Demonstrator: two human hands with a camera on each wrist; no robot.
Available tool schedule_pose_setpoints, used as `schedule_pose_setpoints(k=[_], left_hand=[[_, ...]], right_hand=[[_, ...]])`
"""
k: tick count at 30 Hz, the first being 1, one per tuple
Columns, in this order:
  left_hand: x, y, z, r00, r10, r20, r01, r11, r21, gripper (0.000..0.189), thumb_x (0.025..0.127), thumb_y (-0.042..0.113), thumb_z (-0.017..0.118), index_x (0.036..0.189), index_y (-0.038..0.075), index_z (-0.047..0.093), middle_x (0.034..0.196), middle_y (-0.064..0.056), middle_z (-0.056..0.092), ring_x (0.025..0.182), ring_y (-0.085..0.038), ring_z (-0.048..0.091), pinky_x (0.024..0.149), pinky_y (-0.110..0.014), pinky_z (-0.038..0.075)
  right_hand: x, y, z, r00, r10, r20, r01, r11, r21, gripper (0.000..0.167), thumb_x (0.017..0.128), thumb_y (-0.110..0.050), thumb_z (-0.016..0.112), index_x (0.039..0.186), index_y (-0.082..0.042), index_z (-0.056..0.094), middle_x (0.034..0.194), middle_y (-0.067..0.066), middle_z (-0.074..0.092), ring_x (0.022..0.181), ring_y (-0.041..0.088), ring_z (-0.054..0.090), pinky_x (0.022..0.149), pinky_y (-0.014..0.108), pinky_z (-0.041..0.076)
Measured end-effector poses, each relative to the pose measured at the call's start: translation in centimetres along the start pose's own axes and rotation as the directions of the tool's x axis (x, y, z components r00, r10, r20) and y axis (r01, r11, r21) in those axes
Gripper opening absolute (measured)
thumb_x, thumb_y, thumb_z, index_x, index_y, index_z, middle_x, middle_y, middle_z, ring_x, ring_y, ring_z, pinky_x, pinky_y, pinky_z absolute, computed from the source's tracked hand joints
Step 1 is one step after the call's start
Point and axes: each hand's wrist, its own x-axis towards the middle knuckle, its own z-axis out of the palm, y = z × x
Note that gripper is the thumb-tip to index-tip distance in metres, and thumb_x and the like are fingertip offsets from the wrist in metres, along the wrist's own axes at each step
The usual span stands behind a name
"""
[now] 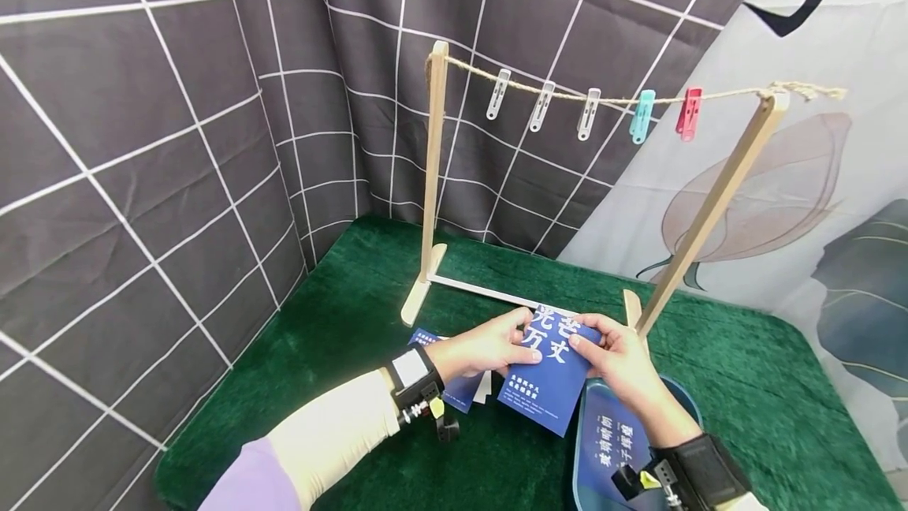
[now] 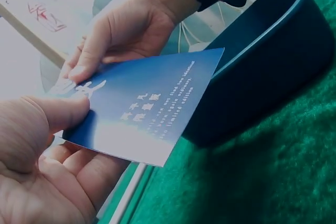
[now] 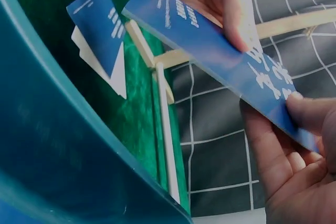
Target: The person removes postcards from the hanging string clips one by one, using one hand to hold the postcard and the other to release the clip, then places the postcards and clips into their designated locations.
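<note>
Fingers (image 1: pixel 523 355) of your left hand (image 1: pixel 489 344) and right hand (image 1: pixel 615 353) close in a pinch on a blue card (image 1: pixel 542 383), lower centre of the frame, near a blue basin (image 1: pixel 580 452); five clothespins (image 1: pixel 589 114) line a rope (image 1: pixel 731 94), upper right.

A flat, rectangular blue card (image 1: pixel 545 386), bearing the large white characters 光芒万丈 above smaller white lettering, slants printed side up over green cloth (image 1: pixel 461 475), its large-lettered end pinched by a person's left hand (image 1: pixel 489 347) and right hand (image 1: pixel 619 355).
</note>
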Motion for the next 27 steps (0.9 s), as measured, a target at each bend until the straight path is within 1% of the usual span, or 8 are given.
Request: schedule_pose_setpoints(k=[6, 8, 10, 13, 16, 20, 23, 27], left_hand=[[-0.3, -1.0, -1.0, 1.0, 0.018, 0.011, -0.018, 1.0, -0.001, 0.019, 0.103, 0.013, 0.058, 0.107, 0.01, 0.039, 0.098, -0.014, 0.072, 0.076, -0.027, 0.072, 0.058, -0.038, 0.06], [-0.7, -1.4, -1.9, 1.0, 0.008, -0.025, -0.007, 0.999, 0.047, 0.018, 0.105, 0.019, 0.056, 0.108, 0.01, 0.041, 0.096, -0.014, 0.071, 0.07, -0.025, 0.07, 0.055, -0.034, 0.058], [-1.3, -1.9, -3.2, 0.997, 0.015, -0.07, -0.004, 0.988, 0.155, 0.018, 0.105, 0.024, 0.055, 0.108, 0.01, 0.045, 0.094, -0.014, 0.069, 0.065, -0.021, 0.067, 0.05, -0.03, 0.055], [-2.4, -2.7, -5.5, 0.992, 0.042, -0.121, 0.005, 0.931, 0.366, 0.014, 0.105, 0.024, 0.056, 0.103, 0.011, 0.051, 0.092, -0.016, 0.069, 0.06, -0.016, 0.061, 0.048, -0.025, 0.049], [-3.6, -3.6, -7.6, 0.986, 0.062, -0.157, 0.033, 0.841, 0.541, 0.008, 0.103, 0.019, 0.058, 0.097, 0.013, 0.057, 0.088, -0.012, 0.068, 0.063, -0.015, 0.058, 0.054, -0.025, 0.047], [-4.9, -4.7, -9.4, 0.978, 0.045, -0.206, 0.101, 0.759, 0.643, 0.004, 0.101, 0.017, 0.063, 0.101, 0.015, 0.06, 0.086, -0.001, 0.064, 0.072, -0.014, 0.061, 0.065, -0.029, 0.051], [-5.4, -5.1, -10.0, 0.975, 0.039, -0.219, 0.124, 0.723, 0.68, 0.011, 0.1, 0.02, 0.064, 0.109, 0.015, 0.06, 0.09, 0.003, 0.064, 0.076, -0.013, 0.062, 0.069, -0.031, 0.052], [-5.5, -5.2, -10.4, 0.974, 0.044, -0.224, 0.126, 0.714, 0.688, 0.016, 0.101, 0.021, 0.063, 0.114, 0.013, 0.061, 0.092, 0.003, 0.064, 0.078, -0.012, 0.062, 0.07, -0.031, 0.053]], right_hand=[[-0.2, 0.0, -0.9, 0.999, 0.014, -0.05, -0.017, 0.998, -0.067, 0.034, 0.101, -0.003, 0.058, 0.13, 0.014, 0.05, 0.093, 0.008, 0.072, 0.072, 0.013, 0.072, 0.059, 0.033, 0.06], [-0.5, 0.1, -1.8, 0.997, 0.03, -0.072, -0.034, 0.997, -0.064, 0.034, 0.102, -0.005, 0.059, 0.13, 0.012, 0.051, 0.091, 0.003, 0.071, 0.072, 0.013, 0.071, 0.058, 0.032, 0.059], [-0.9, 0.4, -3.0, 0.996, 0.046, -0.079, -0.049, 0.998, -0.038, 0.029, 0.102, -0.006, 0.059, 0.127, 0.007, 0.055, 0.09, 0.0, 0.071, 0.072, 0.014, 0.072, 0.059, 0.033, 0.06], [-1.6, 1.1, -5.2, 0.996, 0.071, -0.051, -0.071, 0.997, 0.005, 0.018, 0.103, -0.007, 0.058, 0.121, -0.004, 0.06, 0.091, -0.002, 0.071, 0.074, 0.016, 0.073, 0.061, 0.035, 0.06], [-2.2, 1.9, -7.1, 0.994, 0.113, -0.014, -0.113, 0.994, 0.005, 0.015, 0.103, -0.008, 0.057, 0.116, -0.013, 0.061, 0.092, -0.001, 0.071, 0.075, 0.019, 0.073, 0.061, 0.037, 0.06], [-3.1, 2.8, -8.8, 0.978, 0.208, 0.025, -0.208, 0.978, -0.028, 0.013, 0.104, -0.01, 0.055, 0.117, -0.01, 0.057, 0.094, 0.0, 0.07, 0.077, 0.021, 0.073, 0.064, 0.041, 0.061], [-3.5, 3.4, -9.4, 0.959, 0.274, 0.066, -0.272, 0.961, -0.046, 0.014, 0.105, -0.011, 0.054, 0.118, -0.007, 0.054, 0.095, 0.002, 0.07, 0.078, 0.023, 0.073, 0.065, 0.042, 0.061], [-3.9, 4.2, -9.9, 0.936, 0.323, 0.137, -0.316, 0.946, -0.073, 0.017, 0.105, -0.013, 0.054, 0.119, -0.002, 0.053, 0.096, 0.004, 0.069, 0.079, 0.024, 0.072, 0.065, 0.043, 0.061]])
